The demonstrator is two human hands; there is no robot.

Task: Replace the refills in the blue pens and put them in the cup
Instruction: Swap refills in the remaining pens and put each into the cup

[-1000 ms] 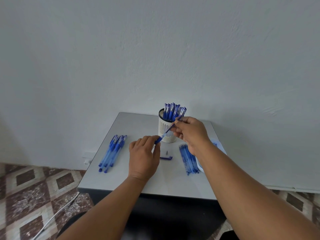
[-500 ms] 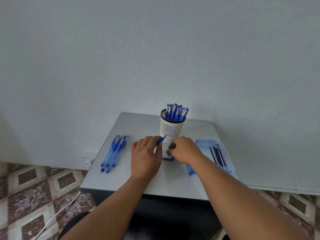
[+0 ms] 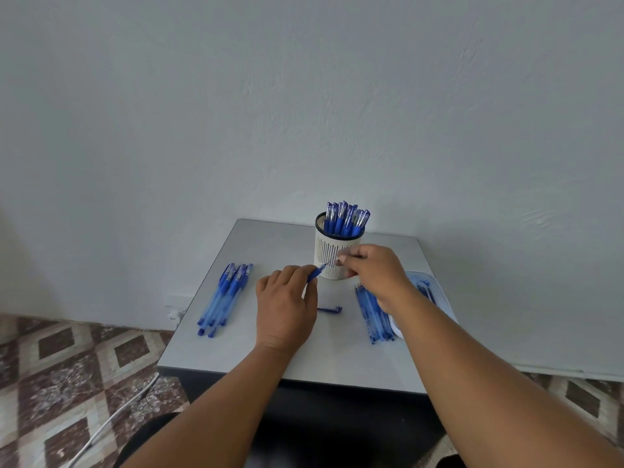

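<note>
My left hand (image 3: pixel 287 302) grips a blue pen barrel (image 3: pixel 314 273), whose front end points up and right toward the cup. My right hand (image 3: pixel 374 275) is just in front of the cup, and its thumb and forefinger pinch a small tip piece (image 3: pixel 340 260) at the end of that pen. The white slotted cup (image 3: pixel 332 256) stands at the back of the table with several capped blue pens (image 3: pixel 346 219) in it. A row of several blue pens (image 3: pixel 224 298) lies on the left. Loose blue refills (image 3: pixel 371 314) lie on the right, partly under my right forearm.
A blue pen cap (image 3: pixel 330 309) lies on the grey table (image 3: pixel 270 244) between my hands. A pale blue tray (image 3: pixel 439 292) holding dark refills sits at the right edge. A wall rises close behind. Patterned floor tiles and a white cable (image 3: pixel 111 420) are at the lower left.
My right hand dropped from beside the cup to the table near the cap, then rose to the tip of the pen. My left hand stayed put with the barrel.
</note>
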